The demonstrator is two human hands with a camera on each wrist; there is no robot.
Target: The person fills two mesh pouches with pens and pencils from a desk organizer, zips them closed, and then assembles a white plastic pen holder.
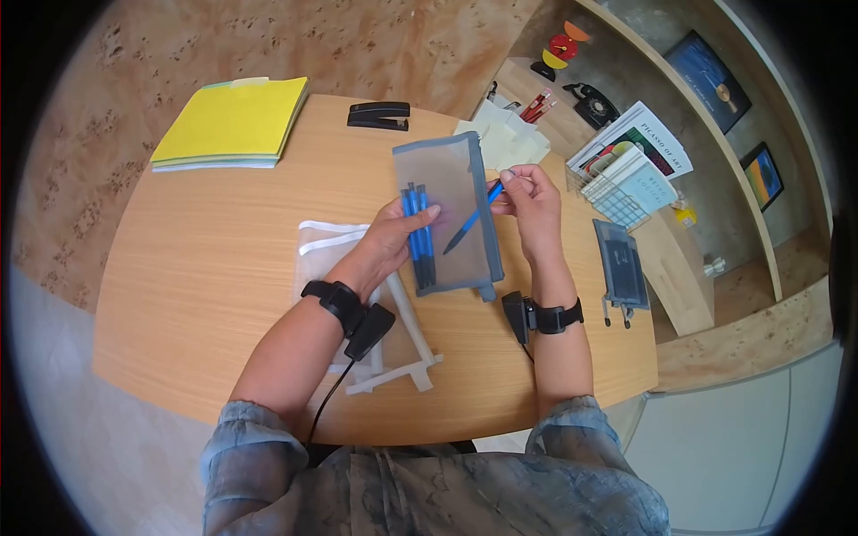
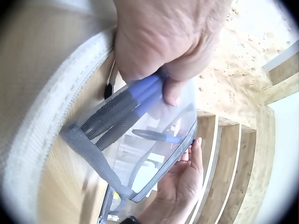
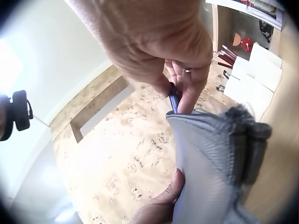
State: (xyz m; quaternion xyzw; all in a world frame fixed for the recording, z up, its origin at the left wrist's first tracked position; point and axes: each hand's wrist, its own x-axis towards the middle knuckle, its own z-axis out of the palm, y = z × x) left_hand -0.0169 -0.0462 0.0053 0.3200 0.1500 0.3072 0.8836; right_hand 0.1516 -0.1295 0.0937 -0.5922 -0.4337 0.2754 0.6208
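Note:
The left hand [image 1: 386, 239] grips a grey mesh zip pouch [image 1: 454, 170] together with several blue pens [image 1: 418, 234] that lie along it, its thumb over them. Between thumb and fingers the right hand [image 1: 534, 210] pinches one blue pen [image 1: 474, 217] by its upper end, at the pouch's zip edge. In the left wrist view that pen's dark end [image 2: 148, 135] shows through the mesh, inside the pouch. The right wrist view shows the pen's blue end [image 3: 174, 100] at the pouch's opening [image 3: 187, 114].
White-edged mesh pouches [image 1: 313, 259] lie under the left forearm. A yellow folder stack [image 1: 234, 121] is at the far left, a black stapler [image 1: 379, 115] at the back. Another grey pouch [image 1: 620, 263] lies at the right edge; a wire rack [image 1: 617, 198] of books and cream papers [image 1: 509, 134] stand beyond.

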